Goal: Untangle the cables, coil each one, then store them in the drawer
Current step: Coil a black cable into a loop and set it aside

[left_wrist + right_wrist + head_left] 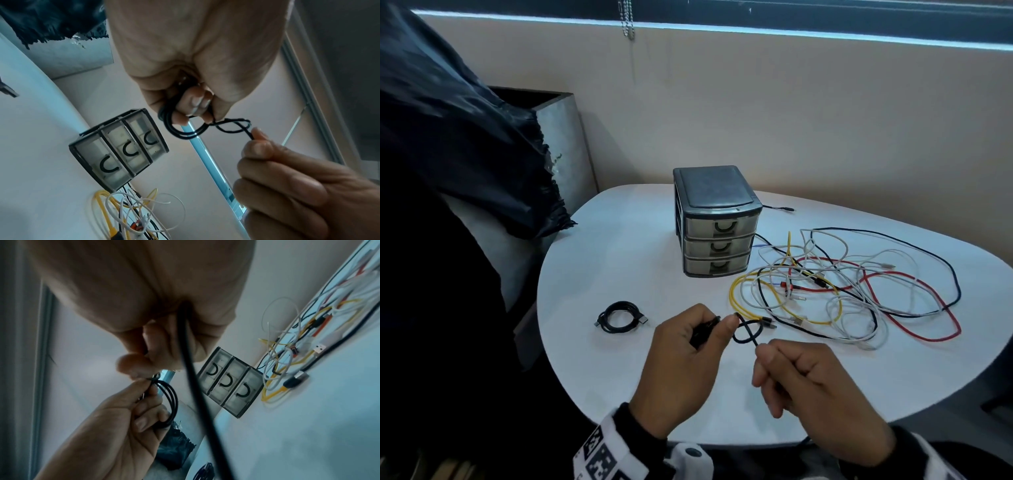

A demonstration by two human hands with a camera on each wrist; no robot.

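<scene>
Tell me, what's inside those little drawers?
I can't tell. All three drawers are shut and their cloudy fronts hide whatever is inside. Only the dark curved handles show.

The table [619, 260] has a smooth, matt white top. Near its far edge, the drawer unit [717, 222] looks like plastic: dark grey frame, cloudy translucent drawer fronts. The black cable [185, 131] looks smooth and rubbery (a metal plug [300, 375] glints nearby). The dark bag [465, 144] looks crinkled and slightly glossy.

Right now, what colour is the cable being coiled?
Black cable, clearest in the left wrist view.
</scene>
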